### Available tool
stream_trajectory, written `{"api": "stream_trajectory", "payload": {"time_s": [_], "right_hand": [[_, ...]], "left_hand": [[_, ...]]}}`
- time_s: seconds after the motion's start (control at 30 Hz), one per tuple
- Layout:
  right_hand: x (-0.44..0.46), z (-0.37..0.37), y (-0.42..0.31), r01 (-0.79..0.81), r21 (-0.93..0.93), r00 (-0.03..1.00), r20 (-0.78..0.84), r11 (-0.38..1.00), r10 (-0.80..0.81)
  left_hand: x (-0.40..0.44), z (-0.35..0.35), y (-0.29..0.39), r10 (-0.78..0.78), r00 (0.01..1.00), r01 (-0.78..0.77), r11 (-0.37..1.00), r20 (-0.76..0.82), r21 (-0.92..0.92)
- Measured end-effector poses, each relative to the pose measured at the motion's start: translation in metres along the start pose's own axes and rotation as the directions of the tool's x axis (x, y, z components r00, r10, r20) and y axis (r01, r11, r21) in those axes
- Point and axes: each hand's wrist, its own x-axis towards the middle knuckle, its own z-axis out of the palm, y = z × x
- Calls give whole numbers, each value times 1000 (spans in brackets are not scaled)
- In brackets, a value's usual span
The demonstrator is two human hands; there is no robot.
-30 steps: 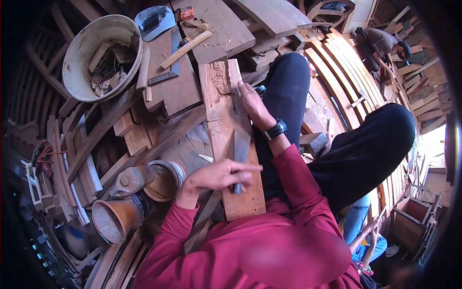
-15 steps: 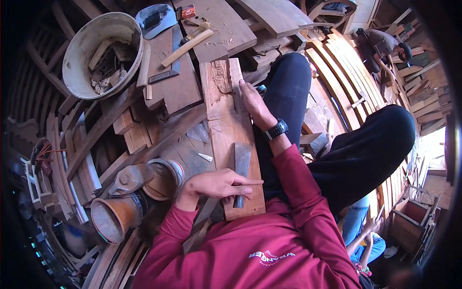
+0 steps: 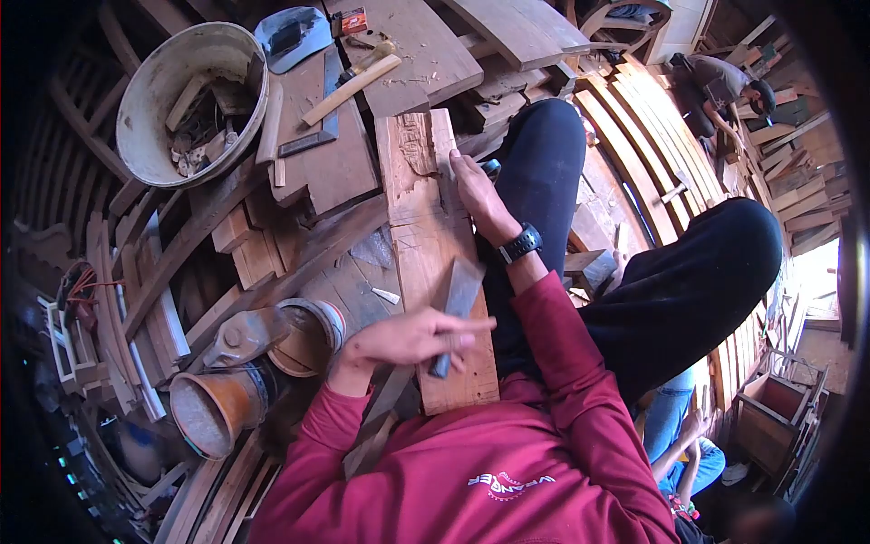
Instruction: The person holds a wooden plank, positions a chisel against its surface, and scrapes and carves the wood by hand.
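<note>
A long wooden board (image 3: 435, 236) lies across my lap, its far end rough and carved out. My right hand (image 3: 480, 195) grips the board's right edge, the thumb on top and the other fingers mostly hidden. My left hand (image 3: 408, 337), slightly blurred, is closed around a flat metal blade (image 3: 462, 288) above the near part of the board. The blade is tilted, with its wider end up and to the right and its narrow end showing below the fingers. Pencil-like lines mark the board's face.
A white bucket (image 3: 195, 104) with wood scraps stands at the upper left. Beside it lie a wooden mallet-like handle (image 3: 352, 91) and a metal square (image 3: 313, 140). Tins (image 3: 217, 408) stand left. Co-workers (image 3: 725, 91) are at the upper right and lower right.
The blade has turned from nearly upright to leaning right, its lower end shifting left. My left fingers have moved with it. My right hand and the board have stayed put.
</note>
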Motion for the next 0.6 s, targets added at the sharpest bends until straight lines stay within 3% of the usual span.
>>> {"api": "stream_trajectory", "payload": {"time_s": [0.03,0.07,0.1,0.2,0.23,0.3,0.37,0.47,0.6], "right_hand": [[1,1,1,15,13,1000,-9,1000,-14],[2,1,2,30,26,999,-17,999,-29],[1,3,2,31,27,999,-17,999,-30],[-3,4,-1,122,1,990,-69,993,-121],[-4,3,-3,74,17,996,-46,997,-73],[-4,2,-5,25,30,999,-26,999,-25],[-2,2,-1,36,-2,999,-31,999,-36],[-4,4,-2,89,0,994,-70,996,-89],[-3,5,-2,101,1,993,-69,995,-101]], "left_hand": [[0,-3,3,92,986,-104,991,-136,-82],[-3,-5,8,81,969,-107,989,-234,-100],[-5,-5,9,80,969,-106,989,-235,-99],[-4,-3,14,-154,988,149,981,28,126],[-3,1,14,-153,988,148,981,27,125],[-1,8,15,-157,984,121,940,88,320],[-5,3,20,-192,976,164,957,100,239],[-16,-10,16,60,991,-60,998,118,-6],[-17,-9,11,120,990,-117,992,73,-45]]}}
